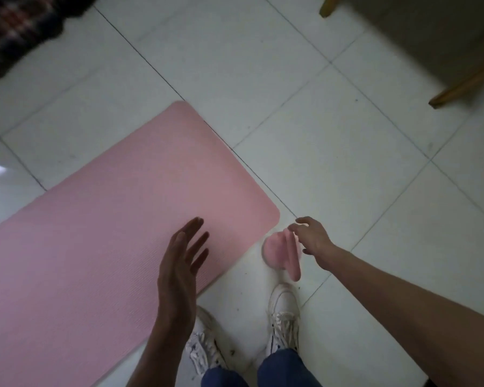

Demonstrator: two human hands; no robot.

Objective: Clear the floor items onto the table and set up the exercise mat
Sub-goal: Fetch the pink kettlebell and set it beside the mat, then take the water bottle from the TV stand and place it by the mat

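Observation:
The pink exercise mat [118,219] lies unrolled and flat on the white tile floor, its rounded end corner close to my feet. My left hand [182,263] hovers over the mat's near edge with its fingers spread and nothing in it. My right hand [310,238] reaches down just past the mat's corner. A small, blurred pink looped strap [280,252] is at its fingertips, above my right shoe. The blur hides whether the fingers grip the strap or are apart from it.
My two white sneakers [282,311] stand on the tiles beside the mat. Wooden furniture legs [464,85] are at the top right, and a dark plaid cloth [17,29] is at the top left. Bare tiles stretch ahead and to the right.

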